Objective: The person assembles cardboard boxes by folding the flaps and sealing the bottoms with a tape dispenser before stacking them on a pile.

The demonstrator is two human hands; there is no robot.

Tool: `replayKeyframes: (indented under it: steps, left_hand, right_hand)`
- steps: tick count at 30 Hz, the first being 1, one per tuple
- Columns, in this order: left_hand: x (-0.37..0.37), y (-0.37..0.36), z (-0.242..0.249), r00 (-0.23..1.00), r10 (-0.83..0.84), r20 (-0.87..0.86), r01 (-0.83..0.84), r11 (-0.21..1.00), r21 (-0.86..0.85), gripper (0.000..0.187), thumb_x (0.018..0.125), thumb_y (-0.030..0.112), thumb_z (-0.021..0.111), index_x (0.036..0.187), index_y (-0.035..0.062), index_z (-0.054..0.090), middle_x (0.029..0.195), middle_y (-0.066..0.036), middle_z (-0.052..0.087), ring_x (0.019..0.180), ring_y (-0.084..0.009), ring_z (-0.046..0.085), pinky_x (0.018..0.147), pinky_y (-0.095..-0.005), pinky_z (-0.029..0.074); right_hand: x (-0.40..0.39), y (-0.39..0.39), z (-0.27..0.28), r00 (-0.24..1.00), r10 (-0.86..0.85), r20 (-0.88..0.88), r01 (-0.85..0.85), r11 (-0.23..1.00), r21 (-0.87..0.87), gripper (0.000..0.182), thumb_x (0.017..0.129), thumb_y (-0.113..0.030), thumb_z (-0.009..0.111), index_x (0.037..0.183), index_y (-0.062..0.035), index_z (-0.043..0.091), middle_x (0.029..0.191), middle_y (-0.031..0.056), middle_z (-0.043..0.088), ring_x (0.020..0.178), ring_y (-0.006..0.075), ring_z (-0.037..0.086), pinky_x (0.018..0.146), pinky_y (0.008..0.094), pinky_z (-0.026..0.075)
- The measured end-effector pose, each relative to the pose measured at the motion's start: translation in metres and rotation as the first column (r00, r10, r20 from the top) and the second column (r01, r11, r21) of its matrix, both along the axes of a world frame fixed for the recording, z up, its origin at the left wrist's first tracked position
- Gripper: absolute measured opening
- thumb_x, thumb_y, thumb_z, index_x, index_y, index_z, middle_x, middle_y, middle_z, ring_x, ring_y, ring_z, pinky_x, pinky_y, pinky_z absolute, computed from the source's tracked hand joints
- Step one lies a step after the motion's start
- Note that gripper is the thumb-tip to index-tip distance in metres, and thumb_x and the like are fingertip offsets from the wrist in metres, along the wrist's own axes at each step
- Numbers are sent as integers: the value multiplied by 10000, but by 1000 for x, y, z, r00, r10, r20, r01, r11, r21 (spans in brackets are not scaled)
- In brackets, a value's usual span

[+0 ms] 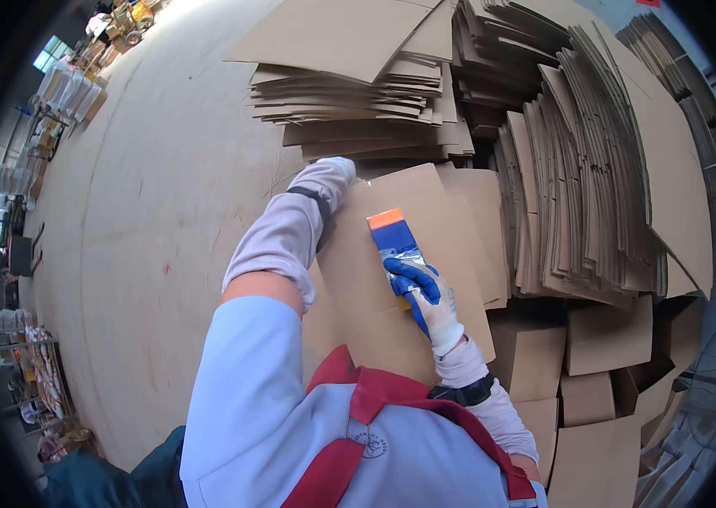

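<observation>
My right hand (427, 298), in a white glove with blue-coated fingers, is closed round a blue tape dispenser (392, 233) with an orange end. Shiny film shows beside its fingers. The dispenser lies over a flat brown cardboard box (366, 296) in front of my body. At the far left corner of this cardboard is my left hand (343, 167), also gloved; its fingers are mostly hidden, so their grip cannot be made out. A small glossy piece of clear tape (364, 181) shows beside it.
Stacked flat cardboard (349, 93) stands just beyond my left hand. More upright folded sheets (582, 178) fill the right side, above open boxes (527, 360). A fan (705, 377) is at the far right. Concrete floor (146, 186) stretches out to the left.
</observation>
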State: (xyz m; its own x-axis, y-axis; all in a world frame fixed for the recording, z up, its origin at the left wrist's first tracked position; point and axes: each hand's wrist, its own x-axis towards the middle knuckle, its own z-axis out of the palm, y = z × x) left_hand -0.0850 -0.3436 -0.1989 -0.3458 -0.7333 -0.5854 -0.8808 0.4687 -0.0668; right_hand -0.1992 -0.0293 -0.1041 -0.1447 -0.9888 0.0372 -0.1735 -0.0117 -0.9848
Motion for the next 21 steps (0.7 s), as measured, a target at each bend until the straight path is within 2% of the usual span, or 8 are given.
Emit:
replayKeyframes:
  steps: [2,4,8,10,13,16,20,21]
  left_hand:
    - [-1,2,-1,1000,-1,18,1,1000,-14,350,873,392,604,1096,139,697,1102,-133,673,1071,-305,624,901,-398,495]
    - [-4,2,-1,1000,1,30,0,1000,-28,358,874,395,601,1103,136,694,1110,-134,670,1077,-304,622,904,-398,494]
    - [-6,3,2,999,1,46,1,999,-48,374,878,402,595,1117,130,687,1127,-136,663,1089,-303,616,912,-398,491]
    - [-7,3,5,999,0,54,3,998,-57,382,880,406,592,1125,127,684,1136,-138,660,1095,-303,613,915,-398,489]
    - [-5,6,8,998,16,58,-12,998,-64,394,883,411,588,1135,123,679,1148,-139,655,1103,-302,609,921,-399,487]
    - [-2,13,11,998,19,54,-15,998,-64,406,885,417,583,1146,118,674,1161,-141,651,1112,-301,605,926,-399,485]
    - [8,16,2,998,18,65,-14,998,-61,422,889,424,577,1160,113,668,1178,-143,644,1124,-300,600,934,-399,482]
    - [11,15,0,998,17,68,-12,998,-66,426,890,425,576,1163,111,666,1183,-144,643,1127,-300,599,936,-399,481]
  right_hand:
    - [1,2,-5,999,8,41,-9,1000,27,257,901,-108,574,1125,-20,665,1127,104,670,1058,226,607,921,328,465]
    - [1,-1,-10,999,19,-31,-19,1000,-14,293,878,-92,550,1146,-94,668,1089,99,677,1012,285,614,882,382,483]
    - [3,-2,-5,999,25,-27,-25,999,-29,306,870,-86,544,1149,-98,669,1096,102,673,1015,286,613,886,378,481]
    - [4,1,-7,1000,14,-3,-14,1000,8,257,888,-82,583,1123,-21,667,1118,96,675,1057,222,605,919,326,465]
    - [7,7,-11,993,1,116,-5,1000,30,257,889,-79,579,1124,-25,667,1120,92,675,1052,224,608,917,328,467]
    - [5,7,-7,998,43,-41,-45,998,-49,261,887,-71,572,1127,-27,666,1122,102,673,1035,229,616,907,329,473]
    - [4,12,-5,998,48,-42,-49,998,-26,273,885,-82,568,1135,-31,663,1123,106,672,1024,240,623,906,330,476]
    - [5,11,-7,999,50,-6,-50,999,-13,320,859,-65,531,1151,-64,660,1140,103,663,1041,279,604,915,361,471]
